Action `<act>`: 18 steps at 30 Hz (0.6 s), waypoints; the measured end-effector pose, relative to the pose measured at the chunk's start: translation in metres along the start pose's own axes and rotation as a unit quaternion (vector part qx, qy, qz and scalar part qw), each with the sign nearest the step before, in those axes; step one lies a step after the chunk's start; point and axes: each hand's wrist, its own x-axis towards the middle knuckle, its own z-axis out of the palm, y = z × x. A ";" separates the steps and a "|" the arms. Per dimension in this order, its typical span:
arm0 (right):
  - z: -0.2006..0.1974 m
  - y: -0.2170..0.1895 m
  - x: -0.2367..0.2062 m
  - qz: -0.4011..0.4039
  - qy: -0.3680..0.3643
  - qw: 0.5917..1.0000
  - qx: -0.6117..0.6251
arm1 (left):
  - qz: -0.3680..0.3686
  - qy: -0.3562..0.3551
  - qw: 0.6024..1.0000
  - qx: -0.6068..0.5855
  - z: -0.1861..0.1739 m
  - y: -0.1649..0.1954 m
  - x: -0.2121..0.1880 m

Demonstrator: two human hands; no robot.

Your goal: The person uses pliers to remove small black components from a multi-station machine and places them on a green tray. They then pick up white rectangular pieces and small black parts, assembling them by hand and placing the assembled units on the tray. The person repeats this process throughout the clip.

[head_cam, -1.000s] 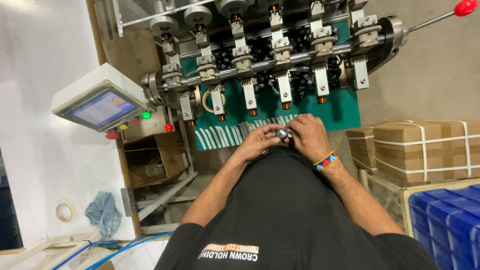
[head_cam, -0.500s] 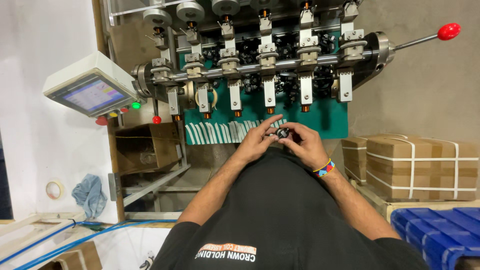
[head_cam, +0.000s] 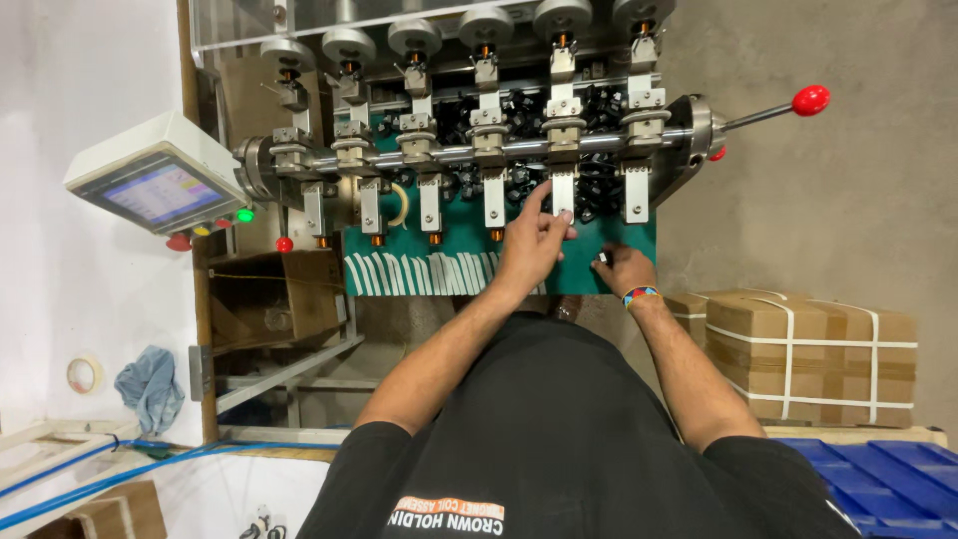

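Note:
My left hand (head_cam: 532, 247) reaches up over the green work plate (head_cam: 469, 245). Its index finger and thumb are at the lower end of a white holder (head_cam: 563, 192) on the machine's fourth station. Whether anything is pinched between those fingertips is hidden. My right hand (head_cam: 623, 269) rests lower on the green plate, to the right, fingers curled on a small dark part (head_cam: 604, 260). A beaded band (head_cam: 640, 294) is on that wrist. A heap of black parts (head_cam: 599, 105) lies behind the steel shaft (head_cam: 469, 152).
A lever with a red knob (head_cam: 810, 100) juts out on the right of the machine. A tilted control screen (head_cam: 150, 190) with coloured lamps is on the left. Strapped cardboard boxes (head_cam: 808, 349) and a blue crate (head_cam: 883, 479) stand right. A tape roll (head_cam: 84, 374) and blue rag (head_cam: 148, 384) lie left.
My hands were together at my front, both on the small dark part. Now the left has stretched up to the white holder and the right has moved onto the green plate with the part.

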 end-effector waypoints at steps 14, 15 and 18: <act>-0.031 -0.036 -0.029 -0.129 0.110 0.960 0.222 | 0.103 -0.206 0.814 0.533 0.019 -0.057 0.002; -0.029 -0.042 -0.027 0.003 -0.040 0.942 0.334 | 0.118 -0.191 0.832 0.507 0.012 -0.063 0.000; -0.011 -0.054 -0.016 0.061 -0.157 0.818 0.551 | 0.085 -0.212 0.875 0.428 -0.013 -0.077 -0.020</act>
